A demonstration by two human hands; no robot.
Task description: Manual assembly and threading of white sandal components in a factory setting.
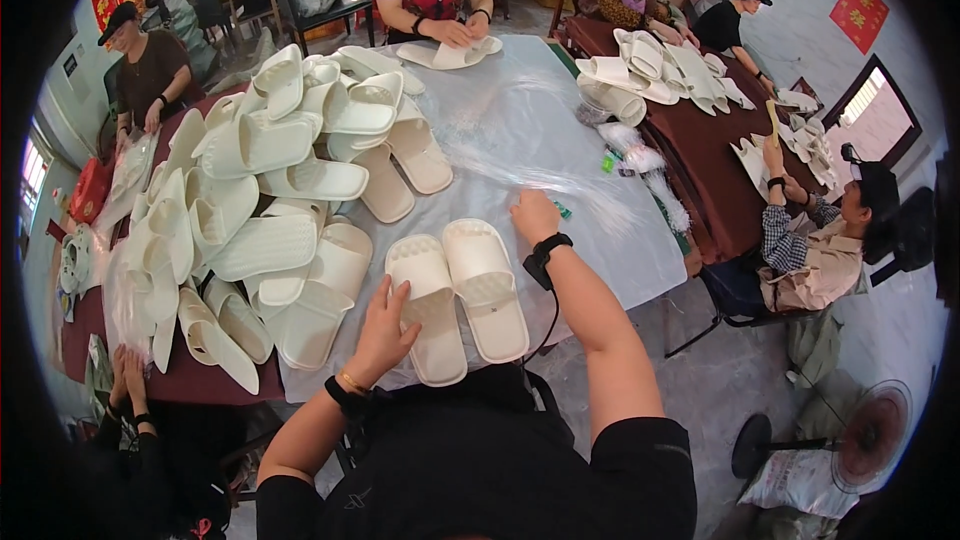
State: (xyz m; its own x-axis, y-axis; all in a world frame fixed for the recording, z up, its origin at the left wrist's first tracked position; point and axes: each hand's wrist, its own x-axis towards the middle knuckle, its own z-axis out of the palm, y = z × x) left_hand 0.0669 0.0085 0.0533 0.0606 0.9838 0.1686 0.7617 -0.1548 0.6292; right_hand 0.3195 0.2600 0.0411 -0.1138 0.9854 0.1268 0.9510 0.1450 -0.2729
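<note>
Two cream slippers lie side by side before me, toes pointing away: the left slipper (437, 335) and the right slipper (492, 305). My left hand (383, 332) rests against the outer edge of the left slipper, its fingers apart and not wrapped round it. Beyond the right slipper, my right hand (535, 217) is down on the sheeted table with curled fingers; whatever is in them is hidden. Thin clear plastic strands (545, 180) spread just past it. A small green piece (563, 210) sits beside its knuckles.
A big heap of cream slippers (260, 190) covers the table's left side. Across from me a person handles a slipper (450, 53). Small bags and strands (635, 155) lie along the right edge. More people work at the brown-covered table (690, 150). A fan (870, 437) stands at lower right.
</note>
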